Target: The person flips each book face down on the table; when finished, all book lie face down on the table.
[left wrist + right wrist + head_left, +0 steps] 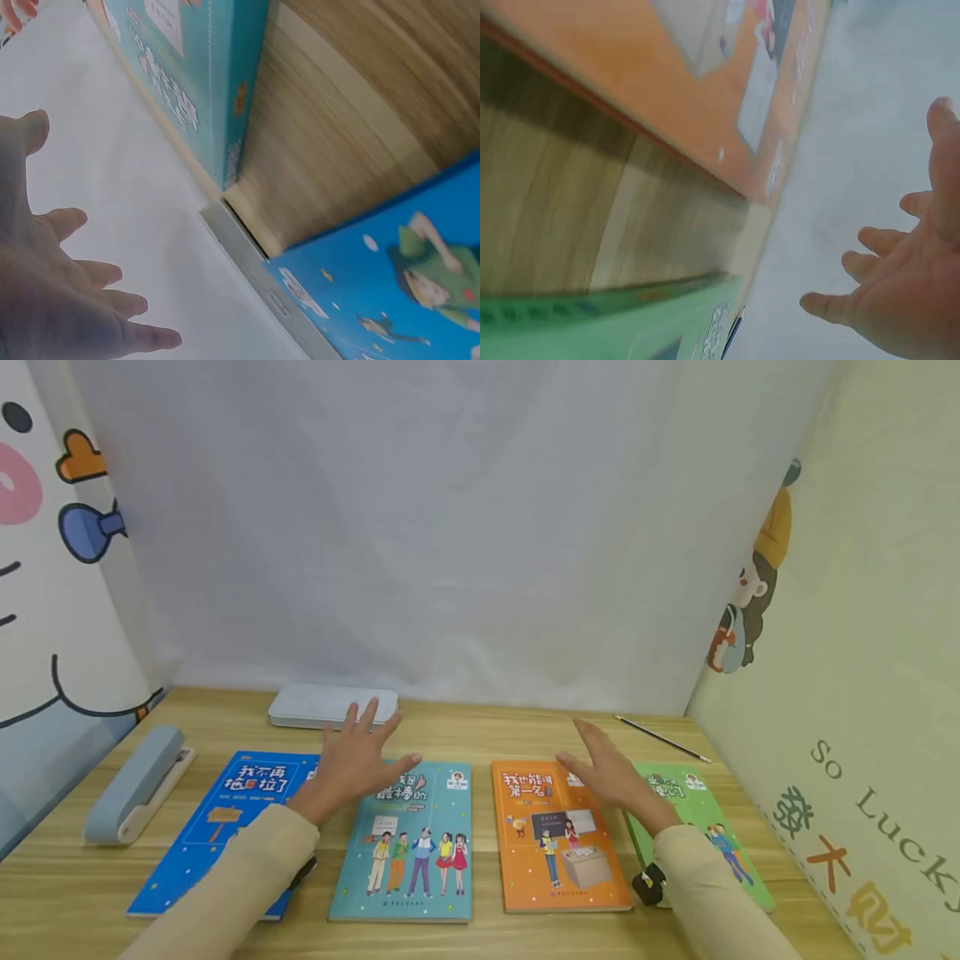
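Observation:
Both hands hover over a row of books with nothing in them. My left hand, fingers spread, is above the gap between the blue book and the teal book, overlapping the top edges of both in the head view. The right hand is held over the space between the orange book and the green book, its fingers extended. In the wrist views, the left fingers and right fingers stand apart from the covers. All four covers face up.
A pale pencil case lies at the back of the wooden table. At the left edge stands a blue-grey stapler. A dark pencil rests at the back right. Cloth walls enclose the table's back and sides.

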`<state>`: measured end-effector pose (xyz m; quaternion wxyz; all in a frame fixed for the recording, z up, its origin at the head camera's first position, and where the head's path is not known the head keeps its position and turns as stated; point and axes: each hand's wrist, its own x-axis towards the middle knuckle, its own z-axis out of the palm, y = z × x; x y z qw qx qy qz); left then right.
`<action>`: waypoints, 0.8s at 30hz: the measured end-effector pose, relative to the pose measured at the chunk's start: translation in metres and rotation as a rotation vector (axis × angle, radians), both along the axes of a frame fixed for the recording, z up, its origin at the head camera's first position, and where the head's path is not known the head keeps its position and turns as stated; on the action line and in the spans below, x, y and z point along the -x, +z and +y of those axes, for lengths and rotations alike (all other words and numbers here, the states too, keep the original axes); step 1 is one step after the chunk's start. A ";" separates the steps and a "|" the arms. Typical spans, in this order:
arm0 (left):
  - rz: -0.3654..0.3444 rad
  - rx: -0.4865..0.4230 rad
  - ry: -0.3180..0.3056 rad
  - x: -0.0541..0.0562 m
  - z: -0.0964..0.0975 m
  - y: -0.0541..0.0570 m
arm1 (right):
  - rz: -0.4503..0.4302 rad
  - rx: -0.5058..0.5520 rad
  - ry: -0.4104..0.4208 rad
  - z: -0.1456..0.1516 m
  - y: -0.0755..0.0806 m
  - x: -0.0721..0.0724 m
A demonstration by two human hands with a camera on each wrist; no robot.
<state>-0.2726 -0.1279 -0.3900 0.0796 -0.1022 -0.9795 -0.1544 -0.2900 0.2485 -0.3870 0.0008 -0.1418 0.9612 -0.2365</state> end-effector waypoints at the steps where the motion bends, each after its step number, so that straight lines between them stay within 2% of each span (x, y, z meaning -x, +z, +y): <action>1: 0.009 -0.001 -0.015 0.000 0.003 0.000 | -0.003 0.016 0.006 0.005 0.001 0.000; 5: 0.027 -0.001 -0.077 0.000 0.016 -0.002 | -0.025 0.056 0.002 0.024 0.006 -0.004; 12: -0.003 -0.020 -0.177 -0.001 0.046 -0.006 | -0.029 0.058 -0.009 0.053 0.012 -0.012; 20: 0.019 -0.075 -0.302 -0.002 0.086 0.001 | -0.035 0.078 -0.002 0.085 0.016 -0.018; 24: 0.004 -0.079 -0.368 -0.004 0.109 0.004 | -0.056 0.082 -0.015 0.101 0.016 -0.022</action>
